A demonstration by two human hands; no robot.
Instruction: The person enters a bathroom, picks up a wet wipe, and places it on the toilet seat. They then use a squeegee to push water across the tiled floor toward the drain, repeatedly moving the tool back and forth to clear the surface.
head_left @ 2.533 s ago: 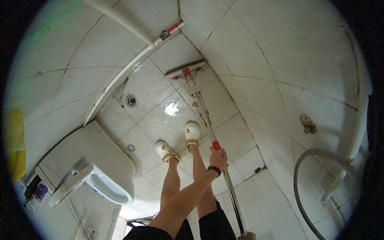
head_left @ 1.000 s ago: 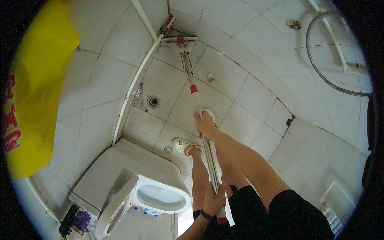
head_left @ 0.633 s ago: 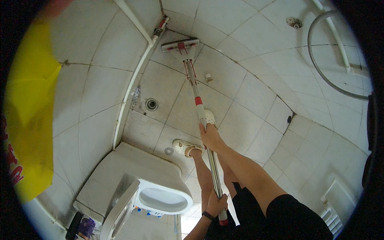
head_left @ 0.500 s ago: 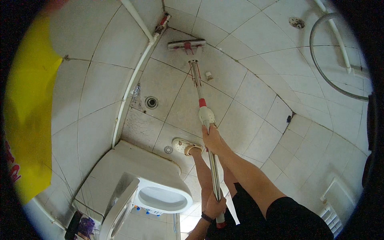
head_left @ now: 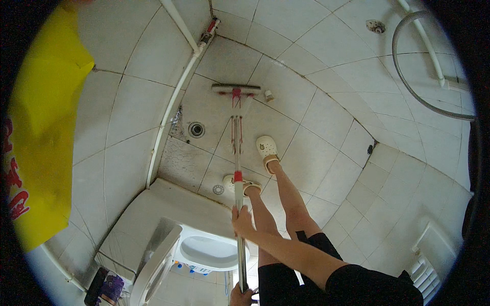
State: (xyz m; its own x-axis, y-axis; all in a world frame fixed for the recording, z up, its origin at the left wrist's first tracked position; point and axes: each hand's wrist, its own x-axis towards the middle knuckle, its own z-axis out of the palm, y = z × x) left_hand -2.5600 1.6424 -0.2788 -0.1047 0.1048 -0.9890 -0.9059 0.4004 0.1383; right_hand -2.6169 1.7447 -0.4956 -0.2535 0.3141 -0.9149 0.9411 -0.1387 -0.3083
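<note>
A sponge mop with a silver pole (head_left: pixel 241 260) stretches across the tiled floor, its wide mop head (head_left: pixel 236 90) lying flat against the tiles. Red fittings and thin rods join head and pole. My right hand (head_left: pixel 242 222) is wrapped round the middle of the pole. Lower down, near the bottom edge of the picture, my left hand (head_left: pixel 240 296) grips the pole's end and is partly cut off. Just right of the mop head lies a small whitish piece (head_left: pixel 269 95), its kind unclear.
A round floor drain (head_left: pixel 196 130) sits left of the pole, a smaller drain cover (head_left: pixel 218 189) nearer. My feet in cream clogs (head_left: pixel 266 147) stand close to the pole. At the lower left is a white toilet (head_left: pixel 209 252); a white pipe (head_left: pixel 167 115) runs along the left wall.
The mop head has come back from the far corner toward me. Both hands and the pole have shifted nearer and left, uncovering my right clog.
</note>
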